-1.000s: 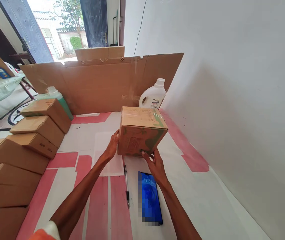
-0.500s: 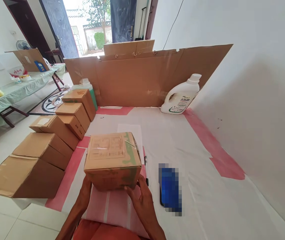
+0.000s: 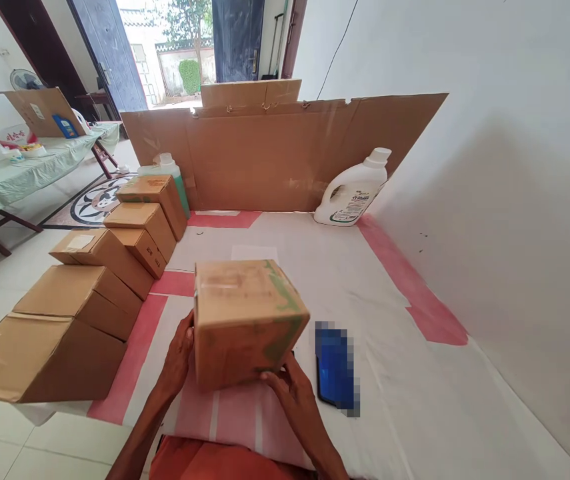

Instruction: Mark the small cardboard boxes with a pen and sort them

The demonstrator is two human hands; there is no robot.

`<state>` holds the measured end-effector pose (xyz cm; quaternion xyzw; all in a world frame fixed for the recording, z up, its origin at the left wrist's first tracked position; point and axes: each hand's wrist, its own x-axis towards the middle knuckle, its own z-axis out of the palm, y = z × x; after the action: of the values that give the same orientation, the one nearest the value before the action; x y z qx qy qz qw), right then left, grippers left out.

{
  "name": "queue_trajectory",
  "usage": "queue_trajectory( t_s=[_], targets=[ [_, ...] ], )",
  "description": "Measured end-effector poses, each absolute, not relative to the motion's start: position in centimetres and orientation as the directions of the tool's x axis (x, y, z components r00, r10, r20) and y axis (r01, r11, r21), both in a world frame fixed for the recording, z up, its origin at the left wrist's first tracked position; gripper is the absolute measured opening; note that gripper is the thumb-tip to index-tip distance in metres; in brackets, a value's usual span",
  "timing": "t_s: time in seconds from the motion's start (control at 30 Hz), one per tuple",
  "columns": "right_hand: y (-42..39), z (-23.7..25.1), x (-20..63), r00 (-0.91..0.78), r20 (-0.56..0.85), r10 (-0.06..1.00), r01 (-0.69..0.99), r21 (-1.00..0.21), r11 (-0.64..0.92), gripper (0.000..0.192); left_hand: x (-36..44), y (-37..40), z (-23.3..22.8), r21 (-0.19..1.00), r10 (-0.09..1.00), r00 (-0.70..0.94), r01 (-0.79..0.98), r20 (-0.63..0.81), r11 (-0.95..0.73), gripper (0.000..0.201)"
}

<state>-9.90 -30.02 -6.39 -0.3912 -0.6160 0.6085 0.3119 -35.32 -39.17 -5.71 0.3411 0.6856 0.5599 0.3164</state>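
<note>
A brown cardboard box (image 3: 245, 347) with green tape on its top and front is held between my hands over the near part of the table. My left hand (image 3: 183, 350) presses on its left side, fingers closed against the cardboard. At its lower right corner, my right hand (image 3: 289, 387) grips with the thumb at the front and the other fingers partly hidden behind the side. The box is slightly blurred and turned a little. Right of it lies a phone (image 3: 335, 370), its screen pixelated.
Several cardboard boxes (image 3: 97, 340) line the table's left edge. A white jug (image 3: 352, 190) and a green-liquid bottle (image 3: 181, 190) stand before an upright cardboard sheet (image 3: 259, 160) at the back. A wall (image 3: 515, 200) borders the right. Pink strips mark the white cloth (image 3: 305, 260).
The box has moved right between my hands and rotated slightly, covering most of the pen beside it. My left hand has slid further up its left side. The view has shifted a little.
</note>
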Motion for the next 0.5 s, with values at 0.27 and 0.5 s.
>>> queue_trajectory(
  t_s=[0.27, 0.5],
  targets=[
    [-30.5, -2.8, -10.0, -0.355, -0.121, 0.927, 0.276, -0.961, -0.02, 0.052, -33.3, -39.0, -2.8, 0.967, 0.799, -0.581, 0.076, -0.154, 0.242, 0.078],
    [-30.0, -2.8, -10.1, -0.432, -0.07, 0.899, 0.286, -0.956, 0.062, 0.049, -33.9, -39.4, -4.9, 0.982, 0.797, -0.579, -0.04, -0.173, 0.184, 0.077]
  ],
)
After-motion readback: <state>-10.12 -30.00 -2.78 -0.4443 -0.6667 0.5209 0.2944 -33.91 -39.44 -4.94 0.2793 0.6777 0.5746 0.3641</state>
